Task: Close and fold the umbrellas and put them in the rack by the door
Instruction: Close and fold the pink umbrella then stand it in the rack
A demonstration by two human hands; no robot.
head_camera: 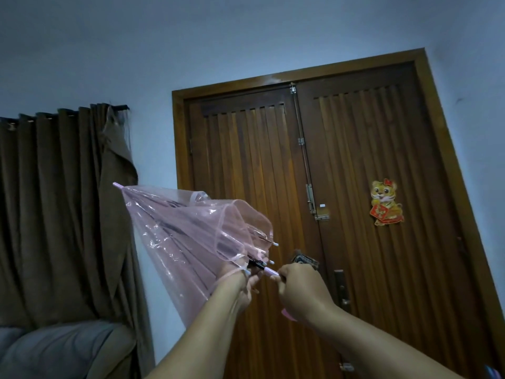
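A pink see-through umbrella (177, 236) is held up in front of me, collapsed, its tip pointing up and left toward the curtain. Its loose canopy hangs in folds around the ribs. My left hand (243, 283) reaches inside the canopy's lower edge and grips the black shaft near the runner. My right hand (297, 291) is closed around the pink handle, whose end sticks out below my fist. No rack is in view.
A double wooden door (341, 187) with bolts, a handle and a tiger sticker (385, 202) stands straight ahead. Brown curtains (60, 214) hang at the left over a grey sofa (54, 351). The wall is pale blue.
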